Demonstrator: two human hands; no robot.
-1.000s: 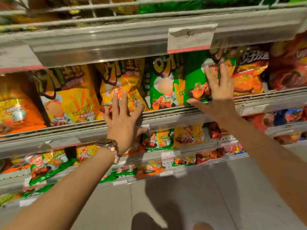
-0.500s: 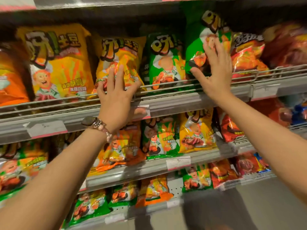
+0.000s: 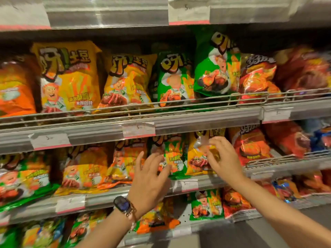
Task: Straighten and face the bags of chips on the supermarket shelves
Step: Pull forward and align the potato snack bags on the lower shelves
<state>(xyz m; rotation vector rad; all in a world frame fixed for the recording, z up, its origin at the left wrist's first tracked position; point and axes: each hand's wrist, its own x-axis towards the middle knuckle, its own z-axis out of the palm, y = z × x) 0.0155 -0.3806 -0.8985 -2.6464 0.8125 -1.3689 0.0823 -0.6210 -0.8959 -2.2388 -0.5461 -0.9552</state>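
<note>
Chip bags stand in rows on wire-fronted shelves. On the upper shelf [image 3: 206, 120] are two yellow bags [image 3: 68, 77], a green bag [image 3: 173, 79] and a taller green bag [image 3: 216, 65] tilted left. On the middle shelf [image 3: 100, 197], my left hand [image 3: 150, 181] has its fingers spread and straight in front of a small green bag [image 3: 172, 154]. Just right of it, my right hand [image 3: 223, 160] curls its fingers round the right side of a yellow bag [image 3: 195, 158], thumb on the bag's front.
Red bags [image 3: 258, 77] fill the right end of the upper and middle shelves. Slumped orange and green bags [image 3: 84, 170] lie at the left of the middle shelf. More bags [image 3: 206, 204] sit on the lowest shelf. Price tags [image 3: 138, 129] line each shelf edge.
Both hands have dropped from the upper shelf's yellow and green bags to the middle shelf. The right hand now grips a yellow bag there. The camera view has shifted lower.
</note>
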